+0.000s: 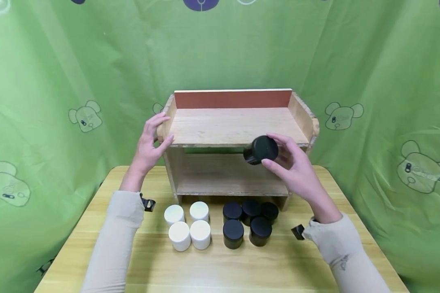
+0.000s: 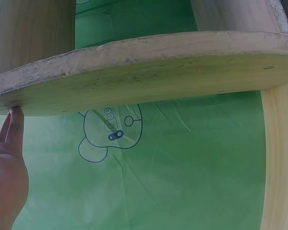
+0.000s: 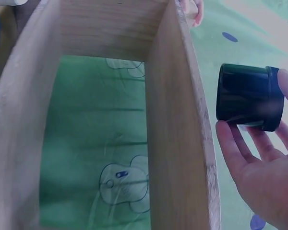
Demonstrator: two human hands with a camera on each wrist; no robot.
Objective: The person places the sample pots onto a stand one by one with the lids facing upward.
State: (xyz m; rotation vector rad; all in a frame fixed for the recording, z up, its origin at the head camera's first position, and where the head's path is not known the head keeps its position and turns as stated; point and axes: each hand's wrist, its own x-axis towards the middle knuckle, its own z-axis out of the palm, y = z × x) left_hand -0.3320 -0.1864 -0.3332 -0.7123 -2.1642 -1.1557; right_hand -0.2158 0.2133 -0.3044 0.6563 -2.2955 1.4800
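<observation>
Altogether, four white jars and five black jars stand on the table in two clusters before a two-tier wooden shelf. A sixth black jar, the held jar, is tipped on its side at the upper tier's front edge, clamped between thumb and fingers of the right hand. The left hand grips the shelf's left end, fingers curled over it. A green curtain printed with bears hangs behind. No legible writing appears.
</observation>
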